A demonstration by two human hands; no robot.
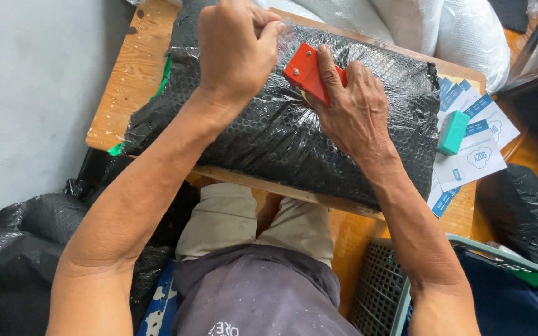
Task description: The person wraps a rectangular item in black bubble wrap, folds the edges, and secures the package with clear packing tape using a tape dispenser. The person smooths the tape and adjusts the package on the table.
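From my remote seat, nearest the camera I see the person's knees in beige trousers point(231, 214) under the edge of the light wooden tabletop point(129, 81), with a grey plastic crate point(378, 289) at the lower right. On the tabletop lies the black bubble-wrap parcel point(269, 140), plump and pillow-shaped, its glossy dimpled skin wrinkled at the ends, and it covers most of the board. The right hand point(353, 115) lies on the parcel's top, fingers wrapped around a red plastic tape dispenser point(306, 71) that touches the wrap, forearm running back toward the lower right. The left hand point(235, 46) sits at the parcel's far edge, fist curled with fingertips pinched together on a strip of clear tape point(284, 28), forearm stretched diagonally across the parcel. Just right of the parcel a small teal rectangular block point(453, 132) rests on a fan of white and blue paper labels point(477, 155). Beyond the table stand white woven sacks point(431, 25).
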